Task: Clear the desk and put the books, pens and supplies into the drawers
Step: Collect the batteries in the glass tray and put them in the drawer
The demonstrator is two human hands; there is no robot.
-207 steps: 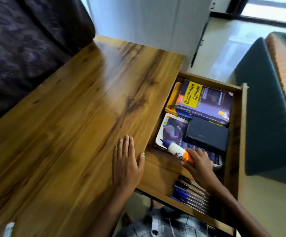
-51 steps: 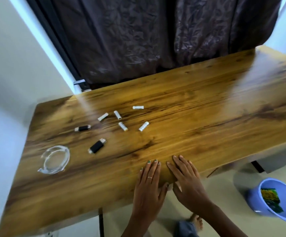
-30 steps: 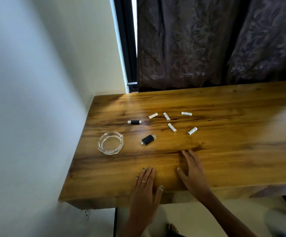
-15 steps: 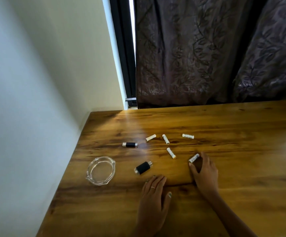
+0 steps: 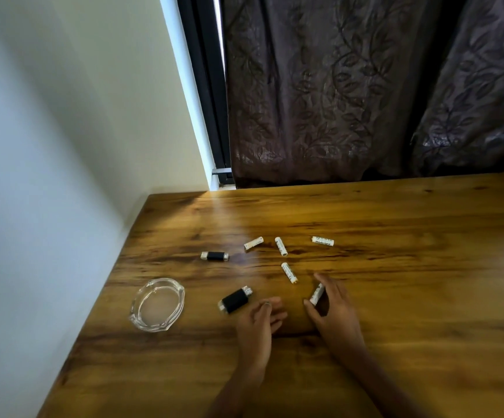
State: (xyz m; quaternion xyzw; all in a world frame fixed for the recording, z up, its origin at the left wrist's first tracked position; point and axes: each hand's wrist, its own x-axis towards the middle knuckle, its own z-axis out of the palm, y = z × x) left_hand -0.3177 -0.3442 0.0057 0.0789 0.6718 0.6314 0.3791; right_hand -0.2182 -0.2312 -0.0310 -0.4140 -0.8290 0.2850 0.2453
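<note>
Item: white battery [image 5: 317,294], small cylinder, pinched between thumb and fingers of the right hand [image 5: 333,313], its upper end tilted away from the person, at or just above the surface [image 5: 410,312]; whether it touches the wood cannot be told.

Four more white batteries lie loose beyond the hands: one [image 5: 289,273] just beyond the right hand's fingertips, one [image 5: 281,246] and one [image 5: 253,243] farther back, side by side but apart, and one printed battery [image 5: 323,241] to their right.

Left hand [image 5: 258,322]: grasping nothing, fingers relaxed and slightly spread, a ring on one finger, lying just beside the right hand.

Black lighter-like object [image 5: 235,299] with a metal end: just beyond the left hand's fingers, close to them. A second, smaller black piece with metal ends [image 5: 215,256] lies farther back.

Clear glass ashtray [image 5: 156,303]: near the surface's left edge, well left of the hands.

Backdrop: pale wall [image 5: 63,131] at left; dark leaf-patterned curtain [image 5: 350,86] behind the surface.
</note>
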